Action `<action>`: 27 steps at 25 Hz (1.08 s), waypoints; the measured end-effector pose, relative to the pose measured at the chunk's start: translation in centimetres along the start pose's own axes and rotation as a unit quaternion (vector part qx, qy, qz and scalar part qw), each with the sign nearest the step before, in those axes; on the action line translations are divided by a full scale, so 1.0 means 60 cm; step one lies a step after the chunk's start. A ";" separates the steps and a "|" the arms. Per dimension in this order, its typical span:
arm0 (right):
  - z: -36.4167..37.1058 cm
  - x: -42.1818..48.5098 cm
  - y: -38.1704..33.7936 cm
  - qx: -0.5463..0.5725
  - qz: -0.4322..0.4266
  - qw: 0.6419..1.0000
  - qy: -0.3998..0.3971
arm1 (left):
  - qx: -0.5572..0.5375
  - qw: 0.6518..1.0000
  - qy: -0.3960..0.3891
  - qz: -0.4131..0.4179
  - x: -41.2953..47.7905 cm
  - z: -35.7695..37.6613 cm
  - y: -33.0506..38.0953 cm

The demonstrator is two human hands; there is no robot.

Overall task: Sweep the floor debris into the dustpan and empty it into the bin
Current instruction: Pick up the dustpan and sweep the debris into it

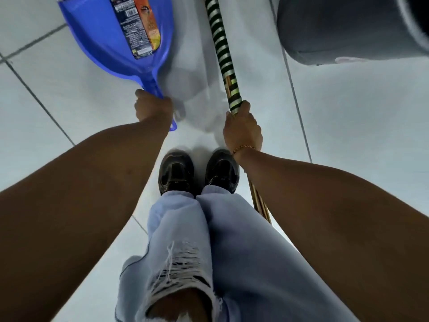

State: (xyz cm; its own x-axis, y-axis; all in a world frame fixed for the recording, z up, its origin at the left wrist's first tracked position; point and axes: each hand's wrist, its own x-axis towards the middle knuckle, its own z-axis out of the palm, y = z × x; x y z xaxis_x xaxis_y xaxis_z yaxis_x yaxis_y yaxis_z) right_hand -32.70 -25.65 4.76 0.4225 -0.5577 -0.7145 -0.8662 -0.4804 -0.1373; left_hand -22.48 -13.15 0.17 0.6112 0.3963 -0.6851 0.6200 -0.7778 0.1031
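Observation:
A blue plastic dustpan (99,38) is held above the floor at the upper left, its pan pointing away from me. A crumpled orange and black snack wrapper (137,24) lies inside it. My left hand (152,108) is shut on the dustpan's handle. My right hand (242,129) grips a broom stick (220,43) wrapped in black and silver stripes, which runs up past the top edge. Bare cane ends of the broom (260,203) show below my right wrist. The grey bin (348,29) stands at the upper right, right of the broom.
White floor tiles (359,124) with dark grout lines spread all around. My two dark shoes (199,170) stand together below my hands, with pale ripped jeans (220,252) above them. A small pale scrap (352,59) lies at the bin's base.

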 end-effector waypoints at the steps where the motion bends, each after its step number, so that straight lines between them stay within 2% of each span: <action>1: -0.009 -0.011 0.001 -0.008 -0.003 1.000 -0.004 | -0.007 1.000 0.012 0.007 -0.006 -0.015 0.002; 4: -0.056 -0.080 -0.003 -0.028 -0.005 0.999 -0.024 | -0.047 0.998 0.045 0.014 -0.066 -0.089 -0.003; 8: -0.125 -0.220 -0.031 -0.074 -0.045 0.995 -0.056 | -0.059 0.997 0.038 -0.018 -0.185 -0.221 -0.042; 11: -0.165 -0.321 -0.071 -0.106 -0.036 0.989 -0.098 | -0.064 0.995 0.033 -0.073 -0.261 -0.324 -0.102; 15: -0.183 -0.474 -0.144 -0.127 -0.092 0.982 -0.107 | -0.098 0.990 0.062 -0.085 -0.314 -0.455 -0.236; 19: -0.077 -0.613 -0.231 -0.111 -0.121 0.982 -0.092 | -0.129 0.986 0.052 -0.089 -0.290 -0.546 -0.368; 21: 0.015 -0.688 -0.286 -0.095 -0.127 0.985 -0.064 | -0.181 0.981 0.040 -0.056 -0.278 -0.604 -0.452; 23: 0.101 -0.755 -0.336 -0.069 -0.096 0.991 -0.056 | -0.219 0.974 0.051 -0.017 -0.270 -0.660 -0.556; 27: 0.242 -0.876 -0.399 -0.070 -0.100 0.989 -0.081 | -0.178 0.981 0.043 -0.063 -0.253 -0.748 -0.794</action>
State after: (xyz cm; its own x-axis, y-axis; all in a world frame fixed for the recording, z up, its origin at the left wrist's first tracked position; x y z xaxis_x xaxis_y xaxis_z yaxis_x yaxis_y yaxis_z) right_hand -38.05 24.96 35.64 0.5246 -0.3319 -0.7840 -0.7194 -0.6652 -0.1998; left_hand -39.23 39.78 37.99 0.5490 0.5298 -0.6464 0.8160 -0.5073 0.2772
